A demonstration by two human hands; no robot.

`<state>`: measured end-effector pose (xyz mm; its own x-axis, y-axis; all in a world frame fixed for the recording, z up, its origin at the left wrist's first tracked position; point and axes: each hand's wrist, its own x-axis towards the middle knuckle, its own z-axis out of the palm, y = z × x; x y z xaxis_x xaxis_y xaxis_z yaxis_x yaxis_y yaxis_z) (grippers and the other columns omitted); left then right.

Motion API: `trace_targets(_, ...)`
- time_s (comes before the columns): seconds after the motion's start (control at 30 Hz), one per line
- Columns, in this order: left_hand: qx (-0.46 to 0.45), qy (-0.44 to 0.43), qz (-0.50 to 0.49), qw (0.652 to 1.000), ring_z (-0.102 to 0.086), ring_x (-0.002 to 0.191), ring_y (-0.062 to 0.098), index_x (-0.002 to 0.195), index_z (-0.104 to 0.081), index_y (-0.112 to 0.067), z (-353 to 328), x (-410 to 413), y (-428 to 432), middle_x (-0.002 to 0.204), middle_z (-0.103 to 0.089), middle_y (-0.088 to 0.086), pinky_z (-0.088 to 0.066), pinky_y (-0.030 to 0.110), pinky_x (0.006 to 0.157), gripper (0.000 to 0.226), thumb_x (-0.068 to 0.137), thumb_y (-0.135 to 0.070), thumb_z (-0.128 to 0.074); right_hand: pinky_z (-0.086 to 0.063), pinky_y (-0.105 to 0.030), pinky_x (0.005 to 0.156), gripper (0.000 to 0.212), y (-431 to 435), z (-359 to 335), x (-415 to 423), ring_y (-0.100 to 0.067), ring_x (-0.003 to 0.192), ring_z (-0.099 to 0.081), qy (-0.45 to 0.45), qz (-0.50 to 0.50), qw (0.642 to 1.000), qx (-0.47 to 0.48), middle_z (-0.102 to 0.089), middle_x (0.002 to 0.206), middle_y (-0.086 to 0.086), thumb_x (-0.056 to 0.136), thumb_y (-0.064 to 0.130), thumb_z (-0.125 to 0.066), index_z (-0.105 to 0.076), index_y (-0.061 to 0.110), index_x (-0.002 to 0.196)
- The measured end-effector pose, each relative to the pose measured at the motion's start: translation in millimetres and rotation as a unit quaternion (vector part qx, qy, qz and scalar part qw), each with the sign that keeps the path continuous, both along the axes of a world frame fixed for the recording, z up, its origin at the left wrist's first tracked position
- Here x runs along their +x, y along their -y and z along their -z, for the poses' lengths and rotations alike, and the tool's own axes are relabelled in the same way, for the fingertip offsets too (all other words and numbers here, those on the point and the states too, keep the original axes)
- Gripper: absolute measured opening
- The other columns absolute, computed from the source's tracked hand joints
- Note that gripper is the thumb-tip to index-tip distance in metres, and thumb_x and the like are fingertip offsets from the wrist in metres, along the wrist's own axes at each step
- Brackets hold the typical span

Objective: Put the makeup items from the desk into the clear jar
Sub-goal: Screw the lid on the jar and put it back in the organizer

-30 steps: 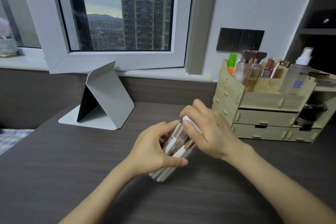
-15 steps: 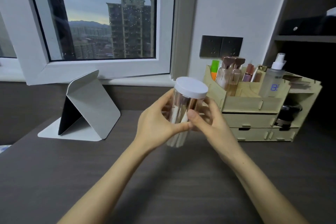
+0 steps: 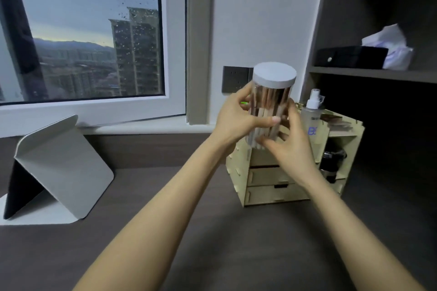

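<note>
The clear jar [image 3: 269,106] is upright in the air above the desk, closed by a white lid [image 3: 274,75]. Several makeup brushes with white handles and rose-gold ferrules stand inside it. My left hand [image 3: 236,120] grips the jar's left side, thumb across the front. My right hand [image 3: 290,144] wraps its lower right side and base. The jar hangs in front of the wooden organizer [image 3: 283,177].
A spray bottle [image 3: 312,113] stands on the organizer's top. A folded grey tablet stand [image 3: 61,168] sits at the left on the dark desk [image 3: 224,231]. A wall shelf [image 3: 369,73] at the right carries a black box and tissues. A socket plate [image 3: 236,79] is behind the jar.
Both hands have raised the lidded jar from low over the desk, where it lay tilted, to upright and higher, and carried it right, toward the organizer. The view has tilted up.
</note>
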<state>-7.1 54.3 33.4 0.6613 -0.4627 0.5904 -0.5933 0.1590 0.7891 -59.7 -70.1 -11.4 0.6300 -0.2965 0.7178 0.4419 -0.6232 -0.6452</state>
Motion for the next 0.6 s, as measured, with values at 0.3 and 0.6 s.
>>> trace_targets(0.3, -0.017, -0.104, 0.061, 0.993, -0.049, 0.12, 0.021, 0.128, -0.05, -0.026, 3.9, 33.7, 45.6, 0.123, -0.054, 0.008, -0.051, 0.027, 0.082, 0.066, 0.075, 0.014, -0.051, -0.037, -0.032, 0.107, 0.095, 65.8, 4.5, 37.9, -0.011, 0.124, -0.043, -0.04, 0.089, 0.995, -0.027, -0.039, 0.143, 0.0, 0.068, 0.005, -0.078, -0.024, 0.025, 0.143)
trace_targets(0.6, -0.005, -0.088, 0.068, 0.994, -0.051, 0.089, 0.013, 0.129, -0.055, -0.02, 13.4, 50.3, 74.7, 0.095, -0.053, -0.003, -0.046, 0.035, 0.083, 0.035, 0.094, -0.025, -0.053, -0.047, -0.046, 0.1, 0.079, 86.6, 31.1, 50.1, -0.016, 0.112, -0.053, -0.074, 0.1, 0.992, -0.004, -0.05, 0.128, 0.0, 0.073, 0.008, -0.074, -0.03, 0.016, 0.139)
